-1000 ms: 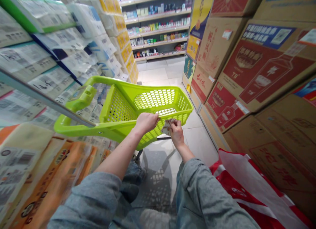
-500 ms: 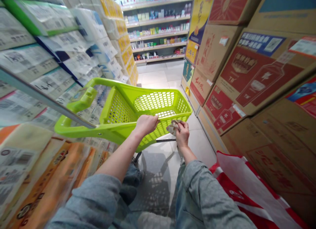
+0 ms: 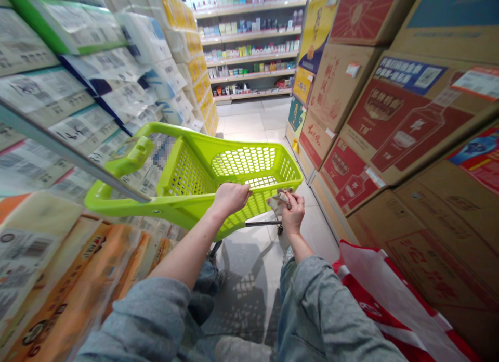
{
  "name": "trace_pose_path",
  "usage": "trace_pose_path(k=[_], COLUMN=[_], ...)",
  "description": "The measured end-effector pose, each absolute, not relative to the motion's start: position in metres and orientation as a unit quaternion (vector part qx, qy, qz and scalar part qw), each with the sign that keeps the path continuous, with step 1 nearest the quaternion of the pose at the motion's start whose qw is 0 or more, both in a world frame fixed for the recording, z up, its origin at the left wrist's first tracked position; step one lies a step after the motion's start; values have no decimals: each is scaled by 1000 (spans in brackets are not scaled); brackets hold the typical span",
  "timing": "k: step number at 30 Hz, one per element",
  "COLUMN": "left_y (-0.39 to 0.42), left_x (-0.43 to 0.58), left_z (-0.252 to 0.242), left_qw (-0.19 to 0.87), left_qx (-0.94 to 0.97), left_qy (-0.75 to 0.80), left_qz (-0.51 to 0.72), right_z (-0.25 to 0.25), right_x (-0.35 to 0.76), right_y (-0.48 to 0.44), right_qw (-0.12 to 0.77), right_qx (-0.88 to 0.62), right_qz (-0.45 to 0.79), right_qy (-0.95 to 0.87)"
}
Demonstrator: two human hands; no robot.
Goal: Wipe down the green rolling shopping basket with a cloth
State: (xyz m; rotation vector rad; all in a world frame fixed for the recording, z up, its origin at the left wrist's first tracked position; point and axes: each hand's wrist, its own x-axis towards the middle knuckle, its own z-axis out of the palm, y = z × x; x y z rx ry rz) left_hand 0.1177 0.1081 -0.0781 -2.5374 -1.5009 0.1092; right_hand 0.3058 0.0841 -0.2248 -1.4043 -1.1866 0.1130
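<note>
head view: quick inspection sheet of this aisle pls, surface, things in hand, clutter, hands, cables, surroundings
surface: tiled floor, pale, with the cart's shadow under the person
job's things: green basket, perforated plastic, raised on a frame; crumpled item, small and whitish, what it is cannot be told
clutter: red and white bag low at the right, against the boxes
grippers: left hand closed on the basket's near rim; right hand pinching the crumpled item just beside that rim
cables: nothing seen
surroundings: wrapped paper packs stacked on the left; cardboard boxes stacked on the right; far shelves of small goods across the aisle end
</note>
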Motion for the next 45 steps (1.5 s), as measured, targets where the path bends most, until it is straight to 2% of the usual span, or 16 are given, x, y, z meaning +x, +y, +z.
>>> trace_pose_path(k=[4, 14, 21, 25, 32, 38, 42, 45], left_y=[107, 104, 103, 101, 98, 98, 98, 97], left_x=[119, 117, 117, 119, 124, 125, 127, 128], left_z=[-78, -79, -78, -77, -77, -76, -75, -75], left_qw=[83, 89, 105, 99, 87, 106, 98, 91], left_qx=[-854, -857, -856, -858, -854, -856, -851, -847], left_qy=[-512, -506, -505, -503, -511, -506, -515, -522], left_qz=[34, 33, 37, 36, 37, 34, 42, 46], right_z=[-231, -225, -226, -230, -238, -242, -247, -251], right_x=[307, 325, 348, 348, 332, 334, 340, 339], right_y=[90, 84, 79, 84, 87, 79, 83, 90], right_qw=[569, 550, 568, 555, 572, 547, 565, 574], right_qx=[-592, -556, -605, -580, -611, -648, -678, -651], right_qz=[56, 77, 24, 45, 69, 100, 72, 57], right_qy=[-568, -618, -557, -595, -543, -521, -465, -494])
